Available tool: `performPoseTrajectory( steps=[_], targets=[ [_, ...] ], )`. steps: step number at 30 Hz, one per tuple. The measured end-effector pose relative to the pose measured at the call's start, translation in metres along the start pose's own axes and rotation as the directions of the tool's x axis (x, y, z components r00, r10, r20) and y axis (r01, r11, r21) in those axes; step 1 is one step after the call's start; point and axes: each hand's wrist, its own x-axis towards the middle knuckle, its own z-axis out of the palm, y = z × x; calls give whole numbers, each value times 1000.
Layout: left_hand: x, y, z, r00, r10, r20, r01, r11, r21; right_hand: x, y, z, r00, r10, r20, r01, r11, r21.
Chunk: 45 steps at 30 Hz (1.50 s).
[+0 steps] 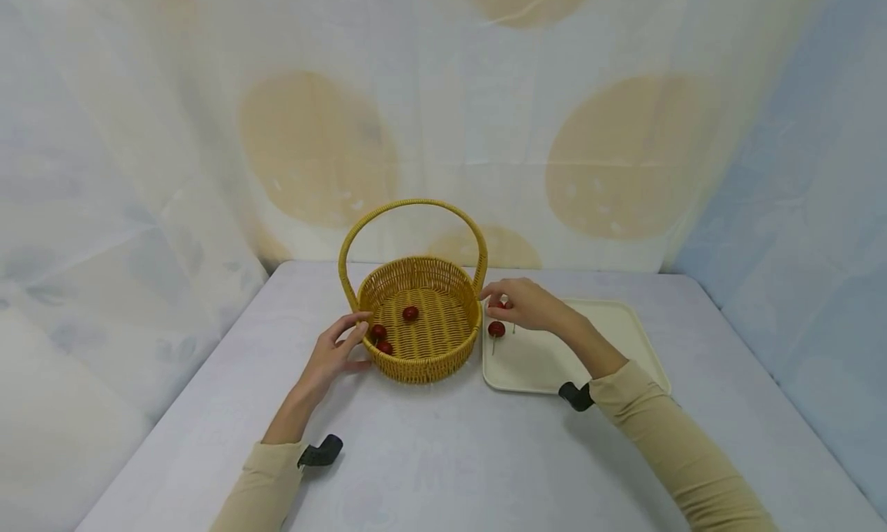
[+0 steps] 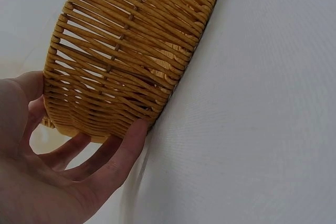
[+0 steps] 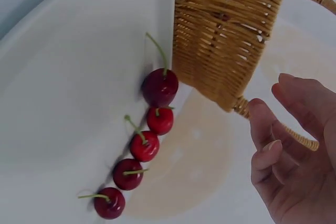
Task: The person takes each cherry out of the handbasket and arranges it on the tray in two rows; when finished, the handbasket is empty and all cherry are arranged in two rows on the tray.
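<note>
A round yellow wicker basket point(image 1: 416, 372) with a tall arched handle stands mid-table, with 3 cherries inside, one being this dark red cherry point(image 1: 410, 313). At its left side my left hand point(image 1: 337, 352) holds the wall: some fingers reach over the rim, others lie along the outside weave point(image 2: 121, 51). My right hand point(image 1: 530, 305) hovers by the basket's right rim, above the tray's left edge. Nothing shows between its loosely bent fingers point(image 3: 265, 156). Several stemmed cherries lie in a row on the tray, among them a large dark cherry point(image 3: 160, 87) and a bright red cherry point(image 3: 145, 146).
The cream tray point(image 1: 554, 370) lies just right of the basket, partly under my right forearm. Patterned curtains point(image 1: 471, 116) hang behind and at both sides of the pale-covered table point(image 1: 430, 455).
</note>
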Motion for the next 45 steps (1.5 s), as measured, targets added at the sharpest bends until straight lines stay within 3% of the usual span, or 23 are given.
performPoseTrajectory(
  steps=[13, 18, 27, 31, 35, 38, 45],
  targets=[
    [1, -1, 1, 1000, -1, -6, 2, 1000, 15, 22, -23, 12, 999, -20, 34, 20, 1000, -3],
    [1, -1, 1, 1000, -3, -10, 3, 1000, 15, 33, -31, 22, 998, -52, 32, 53, 998, -26],
    [0, 2, 1, 1000, -11, -7, 11, 1000, 4, 52, -39, 45, 995, -65, 70, 64, 998, 24],
    [-5, 13, 2, 1000, -26, 2, 26, 1000, -8, 57, -44, 55, 993, -75, 95, 72, 997, 38],
    [-4, 11, 2, 1000, -28, 1, 28, 1000, 0, 63, -48, 66, 991, -68, 117, 62, 996, 57],
    [0, 0, 0, 1000, -21, -9, 21, 1000, 14, 68, -50, 73, 989, -89, 119, 81, 994, 71],
    [-3, 0, 1, 1000, -21, -20, 21, 1000, 16, 77, -56, 84, 987, -121, 107, 110, 989, 101]
  ],
)
